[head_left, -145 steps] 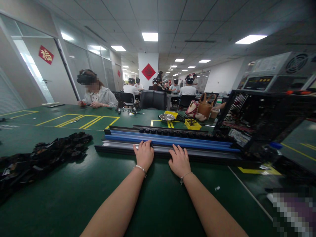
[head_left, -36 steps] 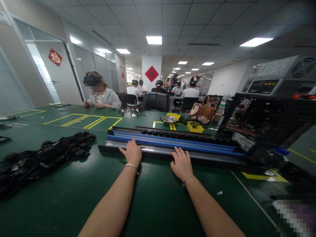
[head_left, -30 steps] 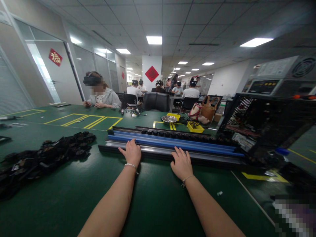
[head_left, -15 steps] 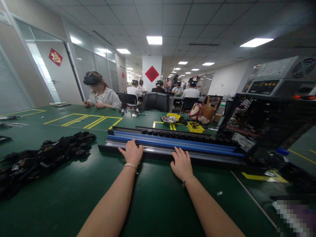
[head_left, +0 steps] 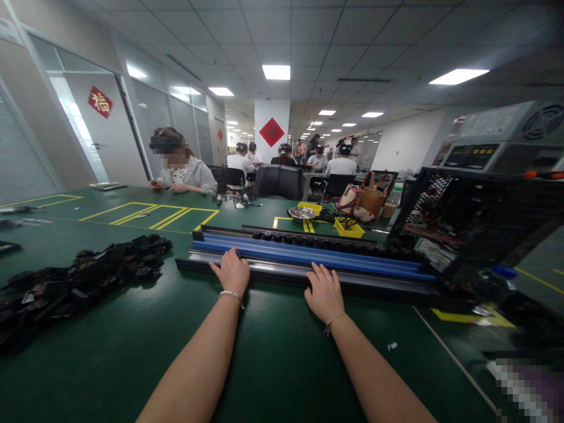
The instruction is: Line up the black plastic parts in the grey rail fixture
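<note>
A long silver-and-black rail (head_left: pixel 277 267) lies lengthwise on the green table (head_left: pixel 282 358), directly in front of the person. The left hand (head_left: pixel 232 275) rests on its left part, thumb stretched out to the side and fingers reaching over the silver face; a small dark bit shows beside the fingertips, and whether they pinch it I cannot tell. The right hand (head_left: pixel 325 292) lies further along the same rail, palm down, its fingers loosely spread over the front edge—laid on rather than clasped round it. A thin bracelet circles each wrist.

Just behind, parallel to it, runs a blue rail (head_left: pixel 321 253), and behind that a row of black parts (head_left: pixel 308 237). A heap of black components (head_left: pixel 117 269) spreads over the table to the left. At the right end stands a black computer case (head_left: pixel 489 217) with its inside exposed, grey box-shaped units (head_left: pixel 493 124) stacked on top and a blue-capped bottle (head_left: pixel 504 271) near its foot.

Farther back are a metal bowl (head_left: pixel 302 219), a yellow tray (head_left: pixel 349 232) and a brown bag (head_left: pixel 372 197). Across the table, to the left, sits a co-worker (head_left: pixel 189 176) in a headset—more people are seated at tables beyond.
</note>
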`<state>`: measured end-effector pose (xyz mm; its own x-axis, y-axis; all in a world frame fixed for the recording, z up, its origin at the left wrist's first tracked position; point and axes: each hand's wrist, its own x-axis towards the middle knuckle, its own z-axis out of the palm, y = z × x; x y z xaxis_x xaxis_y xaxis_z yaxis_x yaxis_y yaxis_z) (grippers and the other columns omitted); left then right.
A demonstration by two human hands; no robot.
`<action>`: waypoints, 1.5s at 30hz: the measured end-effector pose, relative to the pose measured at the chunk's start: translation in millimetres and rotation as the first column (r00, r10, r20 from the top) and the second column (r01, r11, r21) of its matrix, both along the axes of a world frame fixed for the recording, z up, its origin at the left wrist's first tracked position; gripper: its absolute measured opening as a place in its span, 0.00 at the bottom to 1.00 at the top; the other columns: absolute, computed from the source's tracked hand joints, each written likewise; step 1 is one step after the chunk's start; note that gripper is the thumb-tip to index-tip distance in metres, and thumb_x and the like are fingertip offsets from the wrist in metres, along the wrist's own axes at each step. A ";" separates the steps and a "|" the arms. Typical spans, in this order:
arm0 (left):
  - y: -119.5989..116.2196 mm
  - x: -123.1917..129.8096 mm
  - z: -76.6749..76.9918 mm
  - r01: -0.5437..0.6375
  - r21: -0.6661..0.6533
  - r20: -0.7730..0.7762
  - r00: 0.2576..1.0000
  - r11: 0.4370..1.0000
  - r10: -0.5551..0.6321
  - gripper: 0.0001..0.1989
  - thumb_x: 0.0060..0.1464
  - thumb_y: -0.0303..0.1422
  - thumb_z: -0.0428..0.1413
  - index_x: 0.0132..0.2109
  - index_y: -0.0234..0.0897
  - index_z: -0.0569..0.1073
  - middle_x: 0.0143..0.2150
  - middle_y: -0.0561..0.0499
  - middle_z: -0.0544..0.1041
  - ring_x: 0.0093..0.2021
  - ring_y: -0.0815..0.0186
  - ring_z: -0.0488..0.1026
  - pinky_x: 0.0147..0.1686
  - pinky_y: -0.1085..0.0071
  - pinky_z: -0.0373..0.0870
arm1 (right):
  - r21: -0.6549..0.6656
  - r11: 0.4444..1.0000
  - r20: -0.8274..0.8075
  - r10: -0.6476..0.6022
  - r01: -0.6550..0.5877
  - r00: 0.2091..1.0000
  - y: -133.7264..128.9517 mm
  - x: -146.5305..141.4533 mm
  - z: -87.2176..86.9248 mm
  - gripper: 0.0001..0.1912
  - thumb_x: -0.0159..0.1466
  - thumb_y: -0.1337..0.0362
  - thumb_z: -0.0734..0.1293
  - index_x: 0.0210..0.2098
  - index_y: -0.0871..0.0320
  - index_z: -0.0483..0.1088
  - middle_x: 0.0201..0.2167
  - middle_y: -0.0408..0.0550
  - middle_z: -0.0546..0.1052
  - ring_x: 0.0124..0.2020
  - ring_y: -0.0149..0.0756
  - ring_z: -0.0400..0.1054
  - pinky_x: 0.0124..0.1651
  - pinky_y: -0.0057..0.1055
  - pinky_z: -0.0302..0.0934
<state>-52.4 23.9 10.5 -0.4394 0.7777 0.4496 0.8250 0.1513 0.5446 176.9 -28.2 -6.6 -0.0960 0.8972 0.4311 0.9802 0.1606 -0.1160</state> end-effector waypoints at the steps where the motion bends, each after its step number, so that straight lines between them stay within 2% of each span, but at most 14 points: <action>1: 0.2 -0.5 0.1 -0.006 0.001 0.003 1.000 1.000 0.006 0.21 0.53 0.28 0.44 0.54 0.33 0.66 0.53 0.39 0.71 0.57 0.57 0.63 0.61 0.41 0.37 | 0.002 1.000 -0.001 -0.001 0.001 1.000 0.1 0.0 -0.3 0.19 0.56 0.68 0.59 0.46 0.55 0.69 0.61 0.50 0.61 0.62 0.43 0.50 0.63 0.47 0.37; 26: 6.3 -15.9 -2.4 -0.074 0.024 0.024 0.997 0.997 0.073 0.21 0.53 0.28 0.44 0.54 0.31 0.65 0.53 0.37 0.70 0.60 0.54 0.60 0.60 0.42 0.43 | -0.007 1.000 -0.009 0.002 -0.002 1.000 -0.4 -0.1 1.9 0.18 0.57 0.68 0.58 0.46 0.56 0.69 0.61 0.50 0.62 0.63 0.43 0.50 0.64 0.46 0.36; 34: 6.8 -19.2 0.3 -0.162 0.004 0.046 0.986 0.987 0.162 0.22 0.52 0.30 0.47 0.54 0.29 0.65 0.54 0.36 0.70 0.60 0.53 0.59 0.60 0.47 0.49 | -0.002 1.000 -0.010 -0.001 0.001 1.000 -0.3 0.0 1.1 0.19 0.56 0.68 0.58 0.46 0.56 0.70 0.61 0.50 0.61 0.62 0.44 0.50 0.64 0.47 0.36; 45: 9.3 -22.0 -0.4 -0.163 0.003 0.070 0.984 0.987 0.163 0.22 0.51 0.29 0.48 0.54 0.29 0.66 0.53 0.36 0.70 0.58 0.53 0.61 0.58 0.46 0.50 | -0.017 1.000 -0.012 0.000 0.000 1.000 -0.4 0.0 3.0 0.19 0.56 0.68 0.59 0.46 0.56 0.70 0.61 0.50 0.61 0.62 0.44 0.50 0.63 0.47 0.37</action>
<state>-74.4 33.2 10.1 -0.5901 0.6894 0.4202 0.7500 0.2755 0.6014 176.9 -28.5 -3.6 -0.0904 0.9044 0.4169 0.9787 0.1581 -0.1307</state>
